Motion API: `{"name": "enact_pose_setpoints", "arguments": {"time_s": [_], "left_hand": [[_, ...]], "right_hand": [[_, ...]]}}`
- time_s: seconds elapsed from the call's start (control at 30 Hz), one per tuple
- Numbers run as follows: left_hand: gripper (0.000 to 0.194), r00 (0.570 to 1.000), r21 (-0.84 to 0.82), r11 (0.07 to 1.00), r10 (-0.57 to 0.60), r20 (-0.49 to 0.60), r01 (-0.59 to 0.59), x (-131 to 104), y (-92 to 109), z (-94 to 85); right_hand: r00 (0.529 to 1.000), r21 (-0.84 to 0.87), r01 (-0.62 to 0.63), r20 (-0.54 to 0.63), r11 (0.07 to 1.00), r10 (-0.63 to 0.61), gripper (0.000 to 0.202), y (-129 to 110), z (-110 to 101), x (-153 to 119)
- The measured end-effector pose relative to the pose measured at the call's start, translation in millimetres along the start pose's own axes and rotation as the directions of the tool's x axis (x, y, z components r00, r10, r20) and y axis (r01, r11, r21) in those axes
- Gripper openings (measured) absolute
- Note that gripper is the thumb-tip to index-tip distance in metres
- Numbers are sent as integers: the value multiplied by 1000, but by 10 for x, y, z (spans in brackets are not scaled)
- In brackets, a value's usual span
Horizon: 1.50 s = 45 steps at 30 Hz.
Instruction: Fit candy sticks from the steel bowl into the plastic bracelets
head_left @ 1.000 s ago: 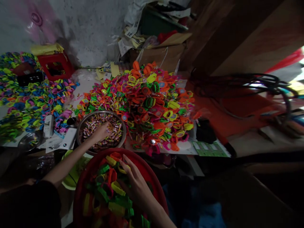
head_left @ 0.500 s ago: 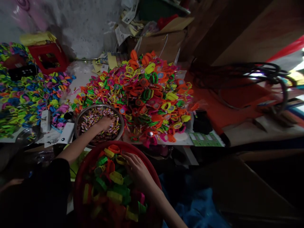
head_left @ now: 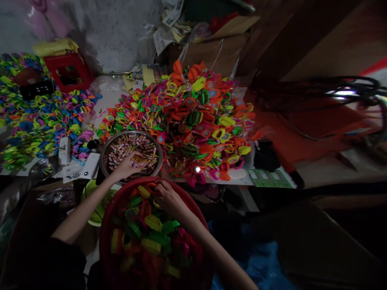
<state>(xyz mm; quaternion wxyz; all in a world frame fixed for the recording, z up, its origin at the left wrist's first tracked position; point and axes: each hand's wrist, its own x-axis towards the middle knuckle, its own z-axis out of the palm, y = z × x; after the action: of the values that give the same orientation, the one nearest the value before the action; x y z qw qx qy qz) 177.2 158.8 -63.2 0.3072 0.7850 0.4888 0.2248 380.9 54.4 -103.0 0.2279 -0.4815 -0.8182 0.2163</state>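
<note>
My left hand (head_left: 129,166) is inside a round metal bowl (head_left: 105,171) of small wrapped candies (head_left: 121,147). Its fingers curl around some of the candies. At the upper part of a red plastic tub (head_left: 106,209), my right hand (head_left: 167,196) has its fingers bent and closed on an orange toy watch (head_left: 151,187), partly hidden by them. Yellow, green, orange and pink plastic toy watches (head_left: 153,222) lie loose in the tub below that hand. The tub stands just in front of the bowl, against the table edge.
A big heap of bright toy watches (head_left: 196,117) rises behind and right of the bowl. More pieces (head_left: 36,125) cover the left side, by a red stool (head_left: 68,71), a white power strip (head_left: 64,150) and a small metal bowl (head_left: 42,169). Coiled black cables (head_left: 332,94) lie right.
My left hand has drawn back slightly toward me in the bowl, its fingers now curled. My right hand's fingers, earlier stretched over the watches, have closed on one. The view has shifted slightly.
</note>
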Motion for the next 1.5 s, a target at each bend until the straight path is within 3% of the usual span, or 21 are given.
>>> {"name": "enact_pose_setpoints", "arguments": {"time_s": [0.07, 0.17, 0.23, 0.4, 0.63, 0.87, 1.03, 1.2, 1.37, 1.5], "left_hand": [[32, 1000, -105, 994, -4, 11, 5, -261, 113, 38], [34, 992, -441, 891, -125, -10, 108, -570, 263, 99], [30, 987, -501, 856, -158, -17, 128, -704, 339, 138], [25, 987, -496, 858, -160, -15, 132, -872, 421, 222], [22, 989, -380, 915, -145, 5, 136, -986, 435, 231], [27, 983, -309, 938, -176, -42, 155, -1012, 434, 253], [27, 988, -341, 930, -153, -7, 142, -1012, 447, 223], [29, 999, -325, 946, -26, -42, 11, -1013, 498, 160], [26, 993, -354, 929, -115, 15, 112, -1030, 504, 135], [27, 993, -324, 939, -110, 35, 115, -1034, 554, 71]], "right_hand": [[1000, 108, 0, 4, 994, 0, 10, -47, -65, -28], [1000, 234, 22, -5, 972, -22, 13, -126, -164, -41], [999, 261, 29, -30, 965, -22, 16, -172, -208, -31], [992, 304, 31, -125, 952, 8, 15, -227, -236, 15], [959, 141, 232, -200, 962, -202, 12, -231, -339, 30], [987, 186, 156, 7, 970, -160, 17, -313, -547, -24], [975, 130, 218, 19, 967, -222, 18, -282, -594, -1], [960, 109, 270, 48, 957, -277, 20, -298, -646, 56], [943, 64, 326, 45, 943, -329, 27, -300, -627, 94], [941, 88, 328, 60, 941, -333, 27, -282, -593, 100]]}}
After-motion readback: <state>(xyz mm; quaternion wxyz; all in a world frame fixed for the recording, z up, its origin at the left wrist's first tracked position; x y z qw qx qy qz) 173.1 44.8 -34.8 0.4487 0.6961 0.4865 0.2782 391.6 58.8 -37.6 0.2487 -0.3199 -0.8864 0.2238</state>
